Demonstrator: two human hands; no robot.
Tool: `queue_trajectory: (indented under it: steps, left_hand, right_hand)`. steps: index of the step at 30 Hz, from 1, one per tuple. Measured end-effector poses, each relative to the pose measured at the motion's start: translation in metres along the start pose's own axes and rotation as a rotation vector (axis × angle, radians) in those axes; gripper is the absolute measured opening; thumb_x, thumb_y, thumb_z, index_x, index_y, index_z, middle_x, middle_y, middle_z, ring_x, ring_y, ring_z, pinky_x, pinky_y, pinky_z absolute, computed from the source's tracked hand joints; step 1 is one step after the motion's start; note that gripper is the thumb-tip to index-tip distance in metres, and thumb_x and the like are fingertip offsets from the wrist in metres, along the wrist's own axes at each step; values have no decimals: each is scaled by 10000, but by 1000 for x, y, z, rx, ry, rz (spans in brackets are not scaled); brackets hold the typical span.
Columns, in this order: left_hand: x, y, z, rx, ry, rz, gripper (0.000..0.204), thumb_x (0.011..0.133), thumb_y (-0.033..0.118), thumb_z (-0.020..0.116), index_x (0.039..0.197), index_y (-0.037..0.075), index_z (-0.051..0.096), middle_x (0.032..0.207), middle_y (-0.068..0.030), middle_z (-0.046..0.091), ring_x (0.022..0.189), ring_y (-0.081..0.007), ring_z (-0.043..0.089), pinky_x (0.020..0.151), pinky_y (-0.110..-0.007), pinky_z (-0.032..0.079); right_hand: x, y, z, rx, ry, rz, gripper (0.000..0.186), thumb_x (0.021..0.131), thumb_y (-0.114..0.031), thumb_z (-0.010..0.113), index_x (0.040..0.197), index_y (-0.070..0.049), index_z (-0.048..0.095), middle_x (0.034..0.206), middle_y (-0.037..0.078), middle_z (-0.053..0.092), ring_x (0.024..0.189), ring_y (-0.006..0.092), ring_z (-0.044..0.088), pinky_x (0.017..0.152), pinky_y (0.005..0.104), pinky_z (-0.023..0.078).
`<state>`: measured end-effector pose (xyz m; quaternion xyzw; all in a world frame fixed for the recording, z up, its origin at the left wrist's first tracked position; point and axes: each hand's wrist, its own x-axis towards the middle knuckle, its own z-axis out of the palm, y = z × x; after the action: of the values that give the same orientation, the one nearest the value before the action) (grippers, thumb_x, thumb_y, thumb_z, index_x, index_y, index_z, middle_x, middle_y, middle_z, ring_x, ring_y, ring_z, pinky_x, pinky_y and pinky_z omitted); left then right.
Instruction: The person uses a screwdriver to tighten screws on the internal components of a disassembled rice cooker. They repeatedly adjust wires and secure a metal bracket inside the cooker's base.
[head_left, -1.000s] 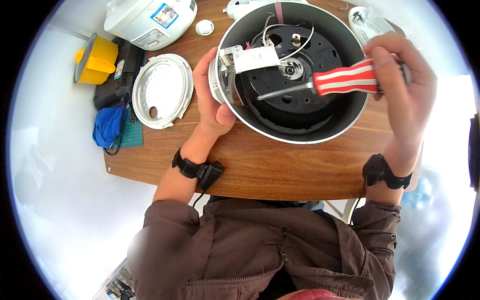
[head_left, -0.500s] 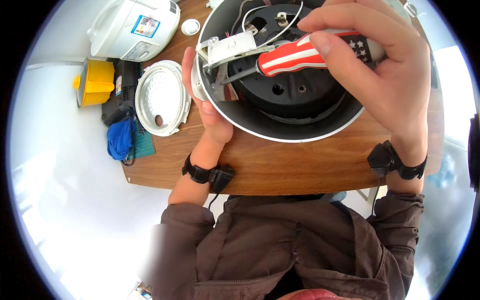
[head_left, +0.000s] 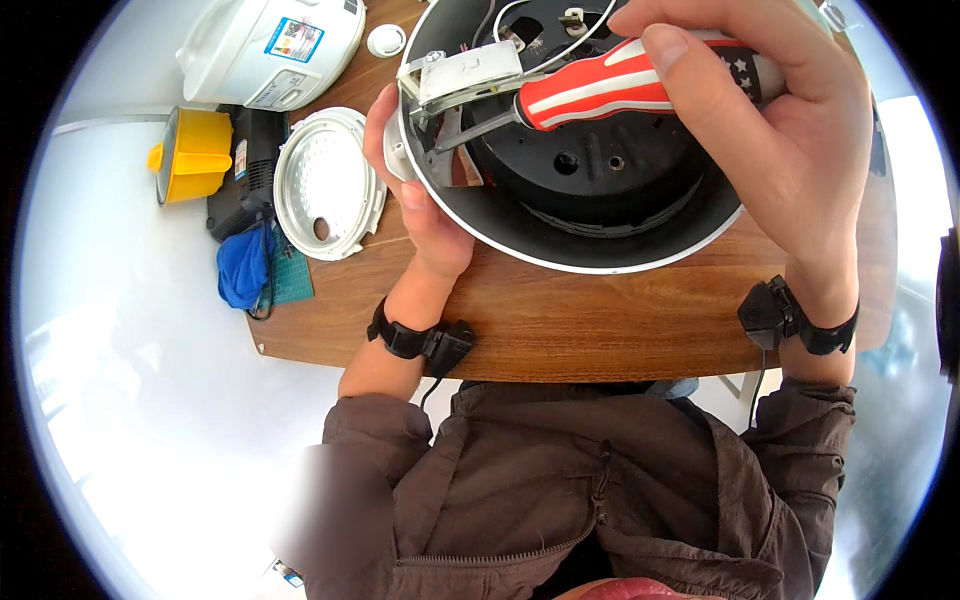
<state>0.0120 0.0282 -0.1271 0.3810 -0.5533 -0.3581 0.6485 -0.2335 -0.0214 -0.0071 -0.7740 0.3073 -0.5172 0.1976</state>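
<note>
In the head view, a round shell (head_left: 660, 236) with a white rim and dark inner wall is above the near part of the wooden table (head_left: 560, 335), open toward the camera. The left hand (head_left: 437, 232) is clamped on its left side, fingers around the outside and thumb near the rim. The right hand (head_left: 775, 145) has thumb and fingers closed on the red, white and black handle of a screwdriver (head_left: 600, 95); its shaft slants into the shell, the tip beside a shiny strip (head_left: 461, 168) near the left wall. Whether tip and strip touch, I cannot tell. Also inside are a black disc (head_left: 590, 185) with holes, a white block (head_left: 470, 72) and a white wire (head_left: 578, 46). To the left lie a perforated white lid (head_left: 345, 180) and a small white cap (head_left: 386, 41). Beyond stand a white rice cooker (head_left: 235, 62) and a yellow pot (head_left: 203, 150) with a handle; their insides are hidden.
</note>
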Motion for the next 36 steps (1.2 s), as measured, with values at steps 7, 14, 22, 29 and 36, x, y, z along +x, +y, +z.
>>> queue_trajectory:
  steps: [7, 14, 22, 29, 36]
  left_hand:
    - [1, 3, -2, -43, -16, -8, 877, 983, 650, 474, 1593, 80, 203, 1570, -177, 345, 1454, -295, 383, 1203, -476, 310]
    - [9, 9, -3, 73, 7, -16, 852, 989, 615, 440, 1580, 28, 262, 1548, -185, 409, 1436, -300, 428, 1198, -458, 340]
    - [9, 20, -8, 92, 19, -71, 768, 997, 558, 453, 1523, 10, 345, 1483, -191, 479, 1386, -289, 486, 1177, -451, 368]
    - [10, 30, -18, 223, -74, -99, 737, 1016, 545, 406, 1533, 25, 337, 1471, -191, 492, 1359, -273, 517, 1129, -413, 425]
    - [5, 21, -24, 194, -84, -107, 763, 1019, 575, 411, 1548, 35, 304, 1502, -183, 450, 1392, -274, 472, 1167, -433, 368]
  right_hand:
    - [4, -12, 3, -198, -32, -50, 102, 799, -6, 710, 880, 37, 753, 828, 99, 678, 670, 108, 624, 580, 227, 464]
    - [5, -13, 1, -175, -68, -10, 105, 793, -27, 746, 891, 10, 757, 824, 81, 674, 646, 136, 626, 562, 245, 477]
    - [1, -6, -1, -141, -148, 56, 112, 881, -7, 659, 955, 1, 742, 936, 55, 698, 846, 136, 659, 757, 250, 516]
    - [2, -12, 2, -166, -135, 83, 123, 857, 9, 670, 954, 2, 744, 923, 53, 687, 830, 140, 669, 756, 250, 510]
    - [2, -14, 3, -172, -136, 57, 118, 859, 5, 683, 960, 2, 745, 940, 55, 685, 836, 142, 667, 760, 254, 514]
